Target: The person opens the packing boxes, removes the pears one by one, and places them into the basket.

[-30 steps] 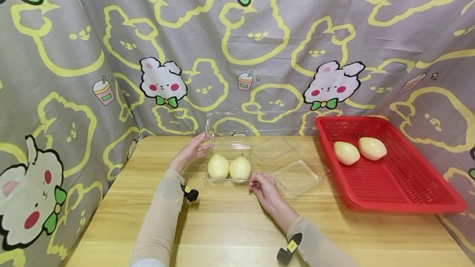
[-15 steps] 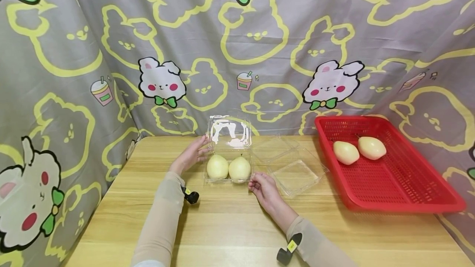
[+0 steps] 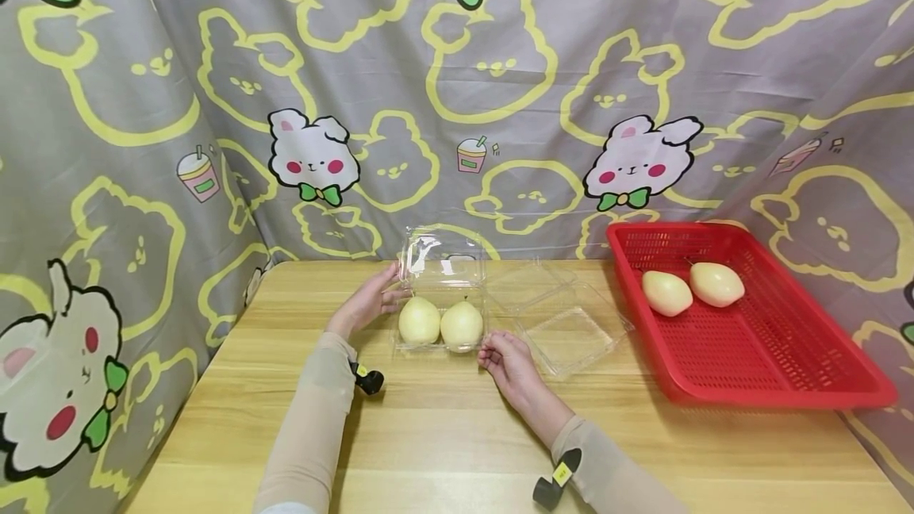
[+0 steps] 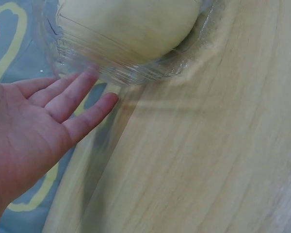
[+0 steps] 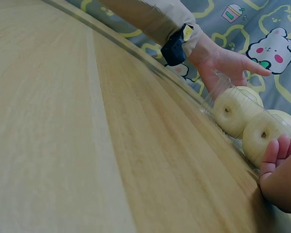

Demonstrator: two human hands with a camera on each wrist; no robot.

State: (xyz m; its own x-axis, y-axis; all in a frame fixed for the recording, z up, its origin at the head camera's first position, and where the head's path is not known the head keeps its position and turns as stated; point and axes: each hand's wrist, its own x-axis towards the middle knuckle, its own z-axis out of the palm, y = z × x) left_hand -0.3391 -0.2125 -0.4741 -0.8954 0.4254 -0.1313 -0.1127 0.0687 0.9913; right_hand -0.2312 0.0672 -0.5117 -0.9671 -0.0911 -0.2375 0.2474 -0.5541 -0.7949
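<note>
Two pears (image 3: 420,322) sit side by side in a clear box (image 3: 427,347) on the table (image 3: 414,443), its lid (image 3: 443,258) raised. The left hand (image 3: 366,301), fingers extended, is at the box's left side; the right hand (image 3: 516,371) curls its fingers by the near right corner, whether gripping I cannot tell.

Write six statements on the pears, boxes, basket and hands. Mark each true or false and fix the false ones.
1. Two pears sit in a clear box. True.
2. That box's lid is closed. False: the lid is raised.
3. A red basket holds two more pears. True.
4. Another clear box stands inside the basket. False: the second box is left of it.
5. The right hand is by the first box's front right corner. True.
6. The left hand is balled up. False: the left hand's fingers are extended.
</note>
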